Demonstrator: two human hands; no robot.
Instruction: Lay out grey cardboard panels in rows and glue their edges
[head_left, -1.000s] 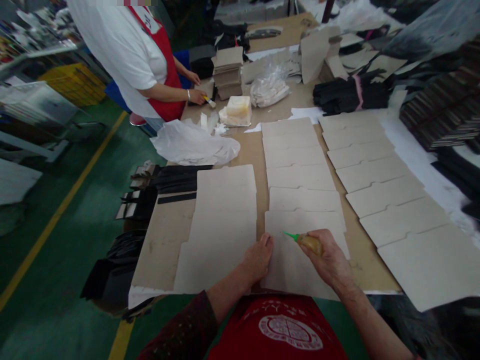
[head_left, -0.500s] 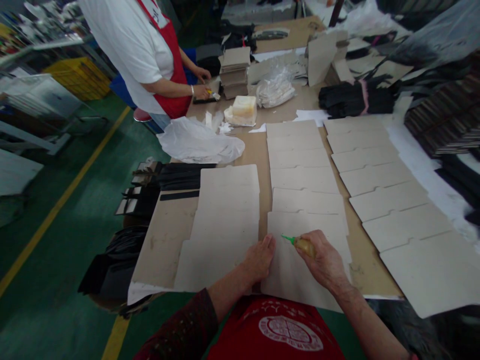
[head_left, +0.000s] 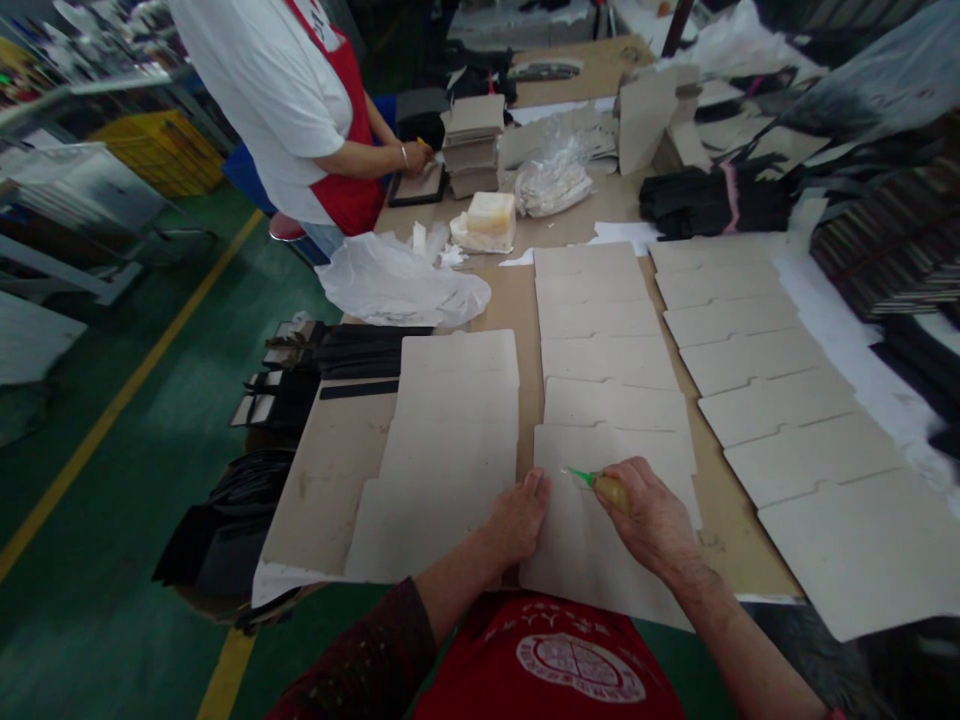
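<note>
My right hand (head_left: 651,515) is closed around a small squeeze bottle (head_left: 613,492) with amber contents and a green nozzle. The nozzle points left, low over the nearest cardboard sheet (head_left: 600,560) of the middle column. A small shiny spot shows on the sheet by the tip. My left hand (head_left: 519,515) rests at that sheet's left edge, fingers stretched out and holding nothing. Left of it lies another column of overlapping cardboard sheets (head_left: 420,530). A third overlapping column (head_left: 862,550) fans out on the right.
Black strips (head_left: 367,355) lie at the table's left edge. Farther back are a plastic bag (head_left: 405,285), a yellowish block (head_left: 487,220) and a stack of boards (head_left: 472,150). A co-worker in a red apron (head_left: 364,110) works over a black-rimmed piece (head_left: 416,188). Bundled black strips (head_left: 705,205) lie back right.
The bottle's nozzle has shifted slightly right, and a shiny spot shows on the sheet. The co-worker's hands have come together over the black-rimmed piece. My left hand stays in place.
</note>
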